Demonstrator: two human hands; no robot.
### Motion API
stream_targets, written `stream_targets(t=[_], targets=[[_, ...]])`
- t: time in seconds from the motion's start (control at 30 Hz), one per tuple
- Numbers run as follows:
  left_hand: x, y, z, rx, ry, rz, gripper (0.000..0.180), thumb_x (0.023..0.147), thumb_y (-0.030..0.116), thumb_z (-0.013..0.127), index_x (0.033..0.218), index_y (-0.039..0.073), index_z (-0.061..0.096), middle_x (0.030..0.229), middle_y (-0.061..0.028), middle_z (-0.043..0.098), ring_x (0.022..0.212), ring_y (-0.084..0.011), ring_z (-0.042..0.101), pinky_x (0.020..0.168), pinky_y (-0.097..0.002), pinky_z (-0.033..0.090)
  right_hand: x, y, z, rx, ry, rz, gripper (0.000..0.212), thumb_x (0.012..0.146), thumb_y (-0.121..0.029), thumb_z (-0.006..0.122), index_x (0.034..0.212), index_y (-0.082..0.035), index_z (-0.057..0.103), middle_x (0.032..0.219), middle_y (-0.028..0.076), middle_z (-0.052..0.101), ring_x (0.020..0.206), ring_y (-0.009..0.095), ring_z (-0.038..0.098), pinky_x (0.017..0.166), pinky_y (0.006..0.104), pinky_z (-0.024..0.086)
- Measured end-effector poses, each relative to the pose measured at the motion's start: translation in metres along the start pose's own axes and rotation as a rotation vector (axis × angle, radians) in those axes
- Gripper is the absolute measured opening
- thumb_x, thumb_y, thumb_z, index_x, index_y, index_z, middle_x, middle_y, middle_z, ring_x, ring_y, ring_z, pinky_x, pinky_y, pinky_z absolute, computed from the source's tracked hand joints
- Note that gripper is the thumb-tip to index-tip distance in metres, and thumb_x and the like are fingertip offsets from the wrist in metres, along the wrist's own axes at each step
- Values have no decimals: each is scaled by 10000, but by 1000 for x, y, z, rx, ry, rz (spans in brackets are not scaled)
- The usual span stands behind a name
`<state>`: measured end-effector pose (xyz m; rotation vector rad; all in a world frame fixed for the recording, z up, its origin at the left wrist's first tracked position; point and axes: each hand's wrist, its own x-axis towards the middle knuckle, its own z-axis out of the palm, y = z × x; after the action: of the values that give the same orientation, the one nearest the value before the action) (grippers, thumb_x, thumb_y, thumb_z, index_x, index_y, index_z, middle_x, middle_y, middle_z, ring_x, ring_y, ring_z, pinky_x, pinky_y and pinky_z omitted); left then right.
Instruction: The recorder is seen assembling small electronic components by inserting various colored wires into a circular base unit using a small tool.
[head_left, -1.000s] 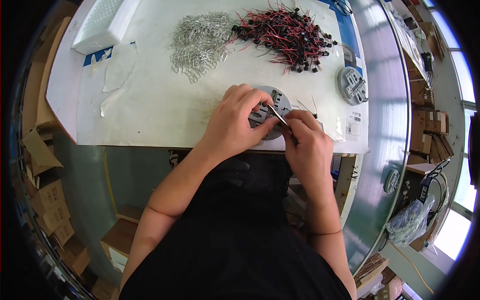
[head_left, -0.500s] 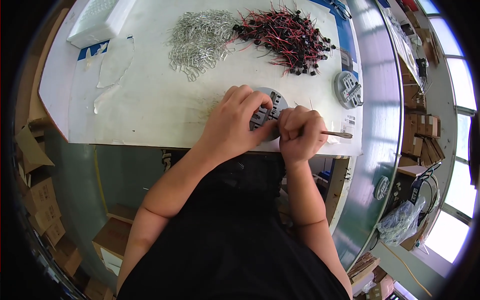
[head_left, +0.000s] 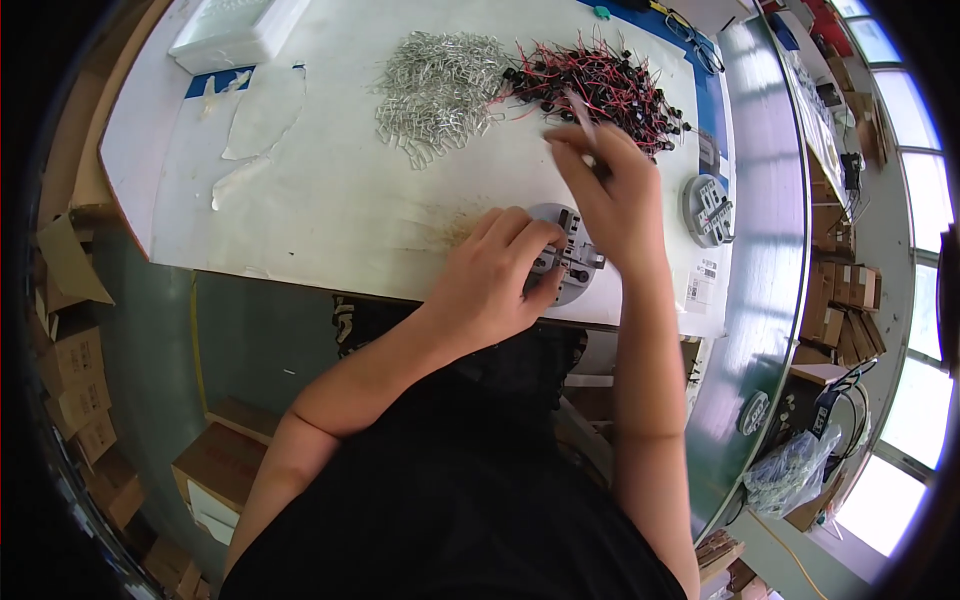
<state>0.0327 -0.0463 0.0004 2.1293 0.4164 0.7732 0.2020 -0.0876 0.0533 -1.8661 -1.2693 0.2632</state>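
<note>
Only left hand [head_left: 500, 272] on grey disc [head_left: 582, 270] now, can't tell grip; right hand [head_left: 615, 185]'s swung up near wires [head_left: 630, 88], gripping blurry tool [head_left: 580, 108].

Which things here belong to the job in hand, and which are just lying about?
Apparently in the job:
grey round fixture, held by the left hand
slim blurred tool, in the right hand
red-wired black parts, near it

Likely lying about:
white tray
cardboard boxes
clear plastic bag
</note>
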Motion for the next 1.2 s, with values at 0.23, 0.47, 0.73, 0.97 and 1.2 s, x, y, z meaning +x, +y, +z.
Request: stream_targets(t=[0.23, 0.47, 0.73, 0.97, 1.2], targets=[[-7, 0, -34, -257, 29, -95, 139, 897, 51, 777, 867, 30, 643, 751, -41, 616, 634, -116, 561, 601, -277, 473, 70, 25, 35, -415, -335, -54, 226, 916, -196, 743, 1127, -116, 765, 1026, 122, 700, 967, 324, 694, 856, 424, 558], [-31, -20, -52, -353, 114, -202, 235, 877, 99, 805, 802, 31, 592, 692, -7, 607, 583, -81, 519, 551, -249, 459, 67, 21, 41, -484, -367, -20, 202, 904, -224, 742, 1061, -97, 750, 1059, 154, 709, 1009, 354, 716, 872, 475, 575], [-25, -19, -51, -351, 86, -186, 235, 877, 23, 770, 802, 34, 548, 696, 16, 568, 591, -63, 479, 556, -241, 429, 36, 14, -5, -239, -269, 25, 172, 894, -119, 725, 1027, -10, 730, 847, 131, 732, 733, 281, 672, 708, 397, 538], [-6, -11, -36, -360, 91, -220, 156, 902, 24, 753, 928, 24, 600, 708, -18, 602, 589, -88, 537, 585, -254, 473, -6, 2, -43, 3, -282, 356, 178, 899, -85, 739, 1039, 21, 714, 794, 7, 661, 678, 74, 563, 624, 278, 463], [0, -17, -23, -254, 61, -75, 234, 967, 22, 754, 1186, 2, 675, 794, -24, 659, 699, -71, 567, 662, -241, 489, -29, 16, -37, 104, -260, 481, 219, 872, -67, 745, 1062, 22, 685, 767, -32, 589, 677, 40, 495, 610, 245, 419]])
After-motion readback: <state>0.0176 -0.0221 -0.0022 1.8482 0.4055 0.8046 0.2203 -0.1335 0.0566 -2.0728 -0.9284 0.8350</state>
